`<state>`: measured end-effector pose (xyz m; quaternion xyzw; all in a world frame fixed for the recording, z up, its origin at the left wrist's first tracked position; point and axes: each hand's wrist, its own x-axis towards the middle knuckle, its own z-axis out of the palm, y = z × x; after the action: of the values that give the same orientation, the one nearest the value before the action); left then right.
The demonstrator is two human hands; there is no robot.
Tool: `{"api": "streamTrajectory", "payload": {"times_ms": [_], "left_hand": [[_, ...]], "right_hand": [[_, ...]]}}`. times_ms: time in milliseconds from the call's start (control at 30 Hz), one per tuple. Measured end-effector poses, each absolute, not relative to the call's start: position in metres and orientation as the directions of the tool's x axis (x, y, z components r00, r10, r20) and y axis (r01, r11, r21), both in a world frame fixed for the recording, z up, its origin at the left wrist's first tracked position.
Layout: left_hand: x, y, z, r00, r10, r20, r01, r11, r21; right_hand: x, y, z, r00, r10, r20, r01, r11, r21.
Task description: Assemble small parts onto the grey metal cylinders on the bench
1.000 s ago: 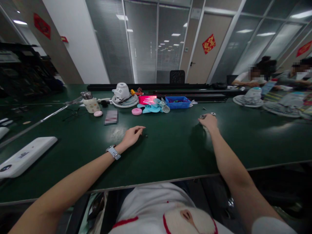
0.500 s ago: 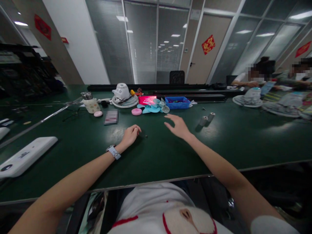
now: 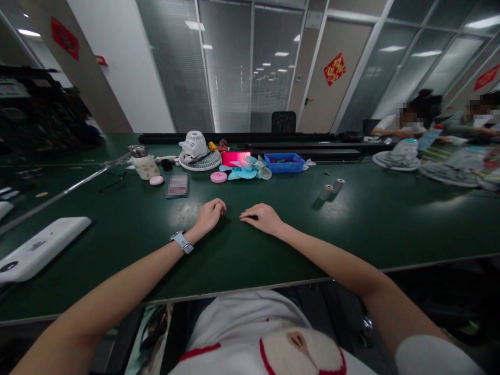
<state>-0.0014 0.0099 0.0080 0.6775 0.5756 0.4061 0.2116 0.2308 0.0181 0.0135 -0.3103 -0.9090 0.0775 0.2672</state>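
My left hand (image 3: pixel 211 214) rests on the green table (image 3: pixel 219 260) with its fingers curled together; whatever may be inside them is hidden. Just to its right, my right hand (image 3: pixel 262 219) is low over the tabletop, thumb and fingertips pinched together towards the left hand. Anything between those fingertips is too small to make out. A gap separates the two hands. Two grey cylinders (image 3: pixel 326 192) stand to the right of my right hand.
Across the back are a white fan head on its grille (image 3: pixel 199 160), light blue fan blades (image 3: pixel 244 171), a pink disc (image 3: pixel 219 177), a lit phone (image 3: pixel 233 158) and a blue tray (image 3: pixel 285 163). A white device (image 3: pixel 50 245) lies left. People sit at the far right.
My right hand has come down and left, and its spread fingers have closed. The tiny object on the table between the hands no longer shows. My left hand has stayed in place.
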Motion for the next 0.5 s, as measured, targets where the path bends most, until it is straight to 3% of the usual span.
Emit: {"api": "streamTrajectory", "payload": {"times_ms": [167, 300, 400, 500], "left_hand": [[-0.001, 0.008, 0.01, 0.001, 0.956, 0.292, 0.614, -0.231, 0.754], [0.0, 0.008, 0.012, 0.013, 0.954, 0.298, 0.611, -0.244, 0.753], [0.0, 0.008, 0.011, 0.03, 0.953, 0.3, 0.611, -0.255, 0.75], [0.0, 0.008, 0.01, 0.035, 0.951, 0.307, 0.615, -0.263, 0.743]], "right_hand": [[0.235, 0.021, 0.015, -0.611, 0.667, 0.426, 0.533, 0.745, -0.402], [0.273, 0.04, 0.034, -0.428, 0.727, 0.537, 0.705, 0.641, -0.305], [0.33, 0.06, 0.054, -0.086, 0.763, 0.641, 0.903, 0.331, -0.273], [0.388, 0.074, 0.066, 0.227, 0.76, 0.609, 0.944, -0.018, -0.33]]}}
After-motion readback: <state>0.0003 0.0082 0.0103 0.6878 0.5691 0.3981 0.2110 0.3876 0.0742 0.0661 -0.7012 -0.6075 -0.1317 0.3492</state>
